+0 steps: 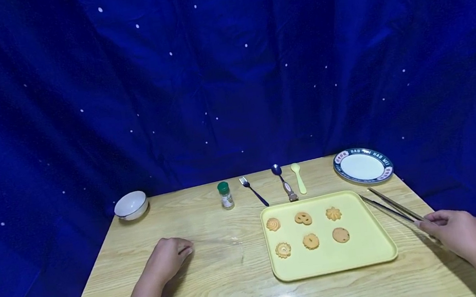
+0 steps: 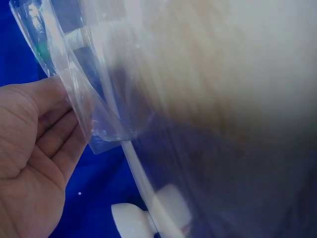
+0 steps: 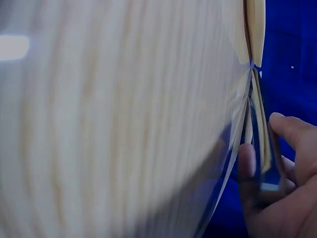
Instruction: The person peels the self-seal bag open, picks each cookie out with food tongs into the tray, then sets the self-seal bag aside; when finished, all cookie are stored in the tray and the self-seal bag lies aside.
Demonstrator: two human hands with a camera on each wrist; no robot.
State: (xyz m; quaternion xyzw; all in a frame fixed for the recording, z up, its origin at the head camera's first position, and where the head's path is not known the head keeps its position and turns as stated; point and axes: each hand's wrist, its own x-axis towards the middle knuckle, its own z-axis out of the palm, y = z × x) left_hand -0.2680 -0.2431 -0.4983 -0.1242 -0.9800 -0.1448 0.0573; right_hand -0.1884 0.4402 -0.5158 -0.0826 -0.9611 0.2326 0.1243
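In the head view my left hand (image 1: 166,262) pinches the edge of a clear plastic bag (image 1: 220,243) above the table's left half. Up close in the left wrist view, thumb and fingers hold the corner of that see-through bag (image 2: 81,106). On the right, my right hand (image 1: 461,235) grips metal tongs (image 1: 396,206) by the closed end, their two arms apart and tips toward the tray's right edge. A pale yellow tray (image 1: 372,246) carries several cookies in two rows, among them a pretzel-shaped cookie (image 1: 303,218) and a round cookie (image 1: 341,235).
A white bowl (image 1: 132,205) stands at the back left. Along the back lie a green-capped spice jar (image 1: 226,196), a fork (image 1: 253,192), a dark spoon (image 1: 284,182) and a yellow spoon (image 1: 299,179). A blue-rimmed plate (image 1: 363,165) sits back right, before a blue curtain (image 1: 229,71).
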